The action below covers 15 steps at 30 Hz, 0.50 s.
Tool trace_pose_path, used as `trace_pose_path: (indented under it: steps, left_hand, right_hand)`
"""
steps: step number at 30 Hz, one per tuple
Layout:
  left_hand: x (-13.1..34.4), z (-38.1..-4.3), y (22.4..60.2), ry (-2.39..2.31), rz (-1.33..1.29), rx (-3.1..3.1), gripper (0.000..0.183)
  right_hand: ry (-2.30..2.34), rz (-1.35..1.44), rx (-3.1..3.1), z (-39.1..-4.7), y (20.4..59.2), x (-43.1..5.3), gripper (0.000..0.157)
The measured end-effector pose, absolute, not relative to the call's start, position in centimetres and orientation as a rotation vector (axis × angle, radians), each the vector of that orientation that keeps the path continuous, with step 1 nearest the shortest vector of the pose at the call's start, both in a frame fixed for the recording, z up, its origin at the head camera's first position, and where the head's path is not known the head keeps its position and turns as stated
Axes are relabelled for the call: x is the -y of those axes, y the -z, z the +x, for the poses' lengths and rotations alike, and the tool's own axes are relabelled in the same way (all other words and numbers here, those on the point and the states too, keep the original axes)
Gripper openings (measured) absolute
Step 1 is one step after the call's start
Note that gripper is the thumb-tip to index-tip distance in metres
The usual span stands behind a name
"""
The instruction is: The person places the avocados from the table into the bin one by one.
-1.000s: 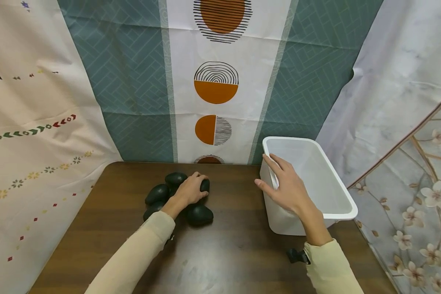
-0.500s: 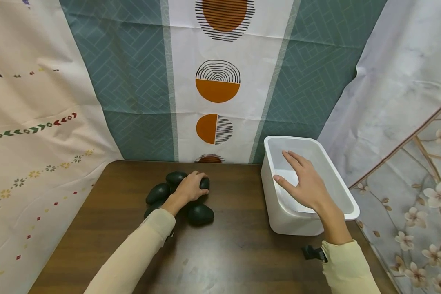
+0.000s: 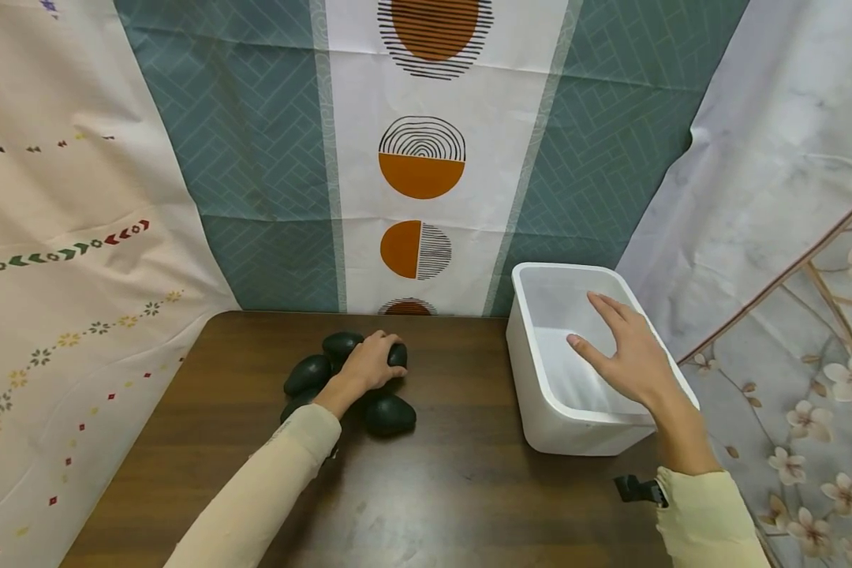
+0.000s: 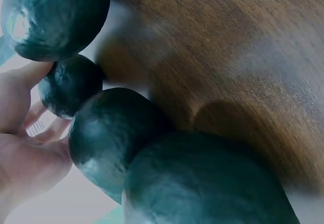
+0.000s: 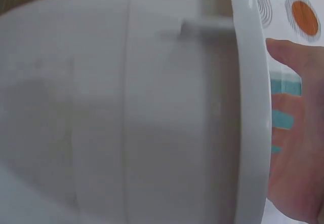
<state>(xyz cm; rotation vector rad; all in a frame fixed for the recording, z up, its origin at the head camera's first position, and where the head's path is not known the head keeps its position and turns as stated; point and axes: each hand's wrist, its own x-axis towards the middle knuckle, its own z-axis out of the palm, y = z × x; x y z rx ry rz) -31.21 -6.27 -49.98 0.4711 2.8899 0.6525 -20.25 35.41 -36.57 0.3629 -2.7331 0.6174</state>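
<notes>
Several dark green avocados lie in a cluster on the left of the table in the head view. My left hand [image 3: 364, 364] reaches over them and holds the avocado [image 3: 397, 355] at the far right of the group between thumb and fingers. In the left wrist view that avocado [image 4: 71, 86] sits at my fingertips, with other avocados [image 4: 119, 138] close in front. One more avocado [image 3: 389, 415] lies just below my wrist. Over the white plastic bin [image 3: 539, 379] at the right, my right hand [image 3: 630, 359] hovers with straight, spread fingers and holds nothing.
The brown wooden table [image 3: 454, 489] spans the space between the avocados and the bin. A patterned curtain [image 3: 426, 181] hangs along the table's back edge, with more fabric at both sides. The bin's rim [image 5: 253, 107] stands up beside my right hand.
My right hand has moved right, from the bin's left rim to over its opening. The left hand stays at the same avocado, and the cluster lies as before.
</notes>
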Motion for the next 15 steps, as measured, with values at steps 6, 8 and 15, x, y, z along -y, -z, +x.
trace_pose_path:
  steps: [6, 8, 15]
  left_hand:
    - [6.3, -31.2, 49.9, -0.636, 0.493, -2.892, 0.064]
    - [6.4, -31.2, 50.0, -0.640, 0.500, -2.897, 0.064]
    - [6.6, -31.4, 50.1, -0.684, 0.489, -2.891, 0.064]
  right_hand:
    - [-0.606, 0.239, 2.785, -19.9, 36.6, -38.4, 0.082]
    - [-0.600, 0.200, 2.798, -19.8, 36.7, -39.2, 0.082]
    - [-0.649, 0.148, 2.828, -19.8, 37.3, -41.5, 0.082]
